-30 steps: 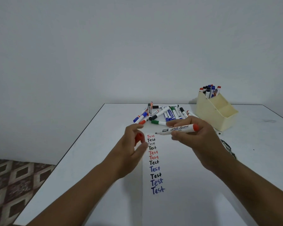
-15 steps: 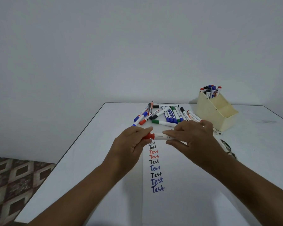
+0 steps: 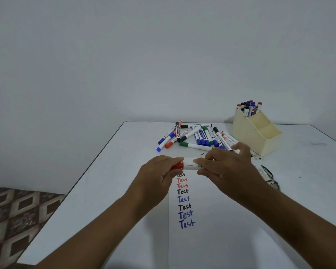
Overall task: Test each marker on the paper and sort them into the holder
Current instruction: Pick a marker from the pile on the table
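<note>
**Capping the red marker: seat fully before sorting**

Nearest, below the fingers: paper (image 3: 211, 239) bearing a column of "Test" words (image 3: 184, 206) in red, black and blue, topmost partly hidden under the hands.

Above the sheet: left hand (image 3: 155, 175) curled round the red cap (image 3: 178, 165); right hand (image 3: 229, 167) clamped on the white barrel of the red marker (image 3: 190, 164), held level between both. Cap meeting barrel, seam not clear enough to call closed.

Recommended: push straight along the barrel axis, no twisting off line; press until firmly home; keep clear of the written lines to avoid smearing.

Beyond the fingertips: loose markers (image 3: 194, 136) heaped on the table (image 3: 114, 191), apparently untested. Farther right: cream holder (image 3: 256, 134), tested markers (image 3: 248, 107) upright in its rear compartment, front compartments seemingly bare. Judged next: carry over the pile, drop in upright.
</note>
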Available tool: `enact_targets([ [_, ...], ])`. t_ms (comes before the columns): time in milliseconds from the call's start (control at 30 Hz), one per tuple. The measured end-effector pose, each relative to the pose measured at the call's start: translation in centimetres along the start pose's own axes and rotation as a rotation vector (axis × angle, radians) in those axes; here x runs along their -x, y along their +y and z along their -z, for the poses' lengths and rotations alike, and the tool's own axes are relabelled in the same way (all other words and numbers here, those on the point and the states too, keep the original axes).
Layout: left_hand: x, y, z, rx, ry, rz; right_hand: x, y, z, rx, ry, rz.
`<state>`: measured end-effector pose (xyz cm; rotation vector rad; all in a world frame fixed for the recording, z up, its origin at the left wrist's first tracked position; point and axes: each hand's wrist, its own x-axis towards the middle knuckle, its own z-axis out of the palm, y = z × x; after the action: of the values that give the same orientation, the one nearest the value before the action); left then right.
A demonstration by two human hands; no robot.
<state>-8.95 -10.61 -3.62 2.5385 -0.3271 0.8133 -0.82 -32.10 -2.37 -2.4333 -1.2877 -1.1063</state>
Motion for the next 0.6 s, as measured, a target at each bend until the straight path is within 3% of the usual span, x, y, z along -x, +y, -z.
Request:
enact_targets([
  [233,0.7,-0.4,-1.0,0.029,-0.01,0.023,0.3,-0.4,-0.9,0.027,-0.068,0.074],
  [600,2.3,-0.2,-2.3,0.121,0.138,0.074,0.9,-1.7,-1.8,-0.063,-0.117,0.043],
])
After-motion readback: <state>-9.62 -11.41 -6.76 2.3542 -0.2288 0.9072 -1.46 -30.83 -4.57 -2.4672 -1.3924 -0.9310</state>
